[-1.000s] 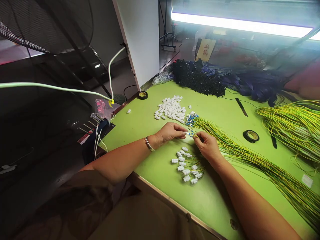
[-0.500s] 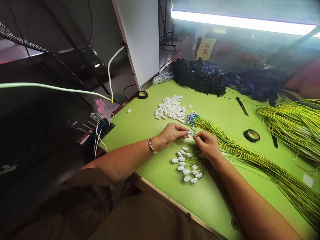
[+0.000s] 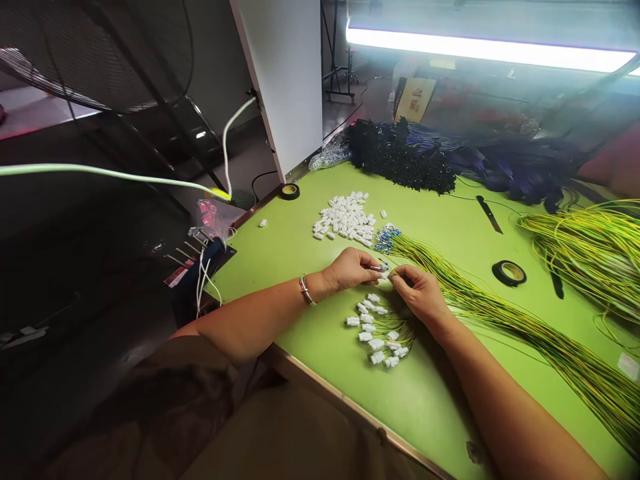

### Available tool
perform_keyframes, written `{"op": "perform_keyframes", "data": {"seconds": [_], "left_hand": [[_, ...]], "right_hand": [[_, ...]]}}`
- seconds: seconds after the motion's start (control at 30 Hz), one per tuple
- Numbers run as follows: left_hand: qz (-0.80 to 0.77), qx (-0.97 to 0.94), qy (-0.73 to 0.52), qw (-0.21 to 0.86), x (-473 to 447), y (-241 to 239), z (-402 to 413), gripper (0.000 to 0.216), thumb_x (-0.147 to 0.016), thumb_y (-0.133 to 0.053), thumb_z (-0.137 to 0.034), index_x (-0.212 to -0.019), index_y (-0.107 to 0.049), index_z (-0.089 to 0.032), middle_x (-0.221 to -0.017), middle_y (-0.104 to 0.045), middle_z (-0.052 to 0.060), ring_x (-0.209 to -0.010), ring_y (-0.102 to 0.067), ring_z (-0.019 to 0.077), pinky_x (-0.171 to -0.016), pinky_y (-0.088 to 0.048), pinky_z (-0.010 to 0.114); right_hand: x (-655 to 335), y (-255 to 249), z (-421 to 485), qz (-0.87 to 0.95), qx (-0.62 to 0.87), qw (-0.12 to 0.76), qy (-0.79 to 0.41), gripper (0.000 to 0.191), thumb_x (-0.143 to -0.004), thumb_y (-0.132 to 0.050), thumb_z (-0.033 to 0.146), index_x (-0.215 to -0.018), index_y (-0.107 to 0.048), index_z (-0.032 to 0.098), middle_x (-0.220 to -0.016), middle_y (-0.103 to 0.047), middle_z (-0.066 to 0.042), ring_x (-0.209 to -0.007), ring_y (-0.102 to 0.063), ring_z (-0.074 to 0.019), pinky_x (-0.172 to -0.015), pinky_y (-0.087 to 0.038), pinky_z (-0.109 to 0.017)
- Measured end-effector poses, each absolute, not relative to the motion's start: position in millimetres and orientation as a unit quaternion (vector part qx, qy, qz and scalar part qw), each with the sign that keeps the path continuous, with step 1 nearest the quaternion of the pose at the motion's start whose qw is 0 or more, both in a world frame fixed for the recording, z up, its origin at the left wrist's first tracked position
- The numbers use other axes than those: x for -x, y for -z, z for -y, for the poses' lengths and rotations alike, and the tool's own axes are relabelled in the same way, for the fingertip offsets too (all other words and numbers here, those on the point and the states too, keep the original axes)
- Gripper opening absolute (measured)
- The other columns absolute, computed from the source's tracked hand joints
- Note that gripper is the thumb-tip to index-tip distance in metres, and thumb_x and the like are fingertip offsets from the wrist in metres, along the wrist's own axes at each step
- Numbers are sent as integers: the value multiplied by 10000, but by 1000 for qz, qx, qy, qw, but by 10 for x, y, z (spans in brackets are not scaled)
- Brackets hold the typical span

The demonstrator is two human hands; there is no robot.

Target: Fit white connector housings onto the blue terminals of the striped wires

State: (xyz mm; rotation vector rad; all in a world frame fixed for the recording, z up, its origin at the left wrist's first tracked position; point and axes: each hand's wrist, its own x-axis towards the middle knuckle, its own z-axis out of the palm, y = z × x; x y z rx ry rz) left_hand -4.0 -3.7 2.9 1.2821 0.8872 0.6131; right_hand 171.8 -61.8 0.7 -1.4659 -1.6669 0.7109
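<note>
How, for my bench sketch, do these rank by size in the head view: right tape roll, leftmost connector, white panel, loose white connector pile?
White panel
Loose white connector pile
Right tape roll
Leftmost connector

No wording can be made out for certain. Far beyond the right grip (image 3: 420, 293), behind the desk (image 3: 280, 253), a tan package (image 3: 414, 101) bears a few red characters, too blurred to read; well to the left of the left grip (image 3: 353, 269), past the desk's edge, a small red-and-white label (image 3: 176, 277) is too tiny for any print to be legible.
</note>
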Motion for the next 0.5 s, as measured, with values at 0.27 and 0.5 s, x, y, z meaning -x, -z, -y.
{"op": "perform_keyframes", "data": {"seconds": [0.27, 0.5], "left_hand": [[-258, -875, -162, 376, 216, -112, -11, 73, -767, -692, -178, -766, -762, -157, -780, -674, 55, -737, -601, 136, -727, -459, 227], [-481, -811, -281, 178, 671, -190, -517, 231, -773, -572, -66, -894, -747, -157, -949, -658, 102, -992, -559, 226, -965, -411, 346]], "right_hand": [[-1768, 0, 624, 583, 584, 459, -329, 232, -762, -664, 376, -875, -677, 174, -679, -650, -21, -601, -573, -145, -585, -458, -274], [-1733, -45, 704, 570, 571, 488, -333, 198, -764, -675, 367, -838, -644, 186, -695, -650, -22, -646, -607, -157, -636, -490, -295]]}}
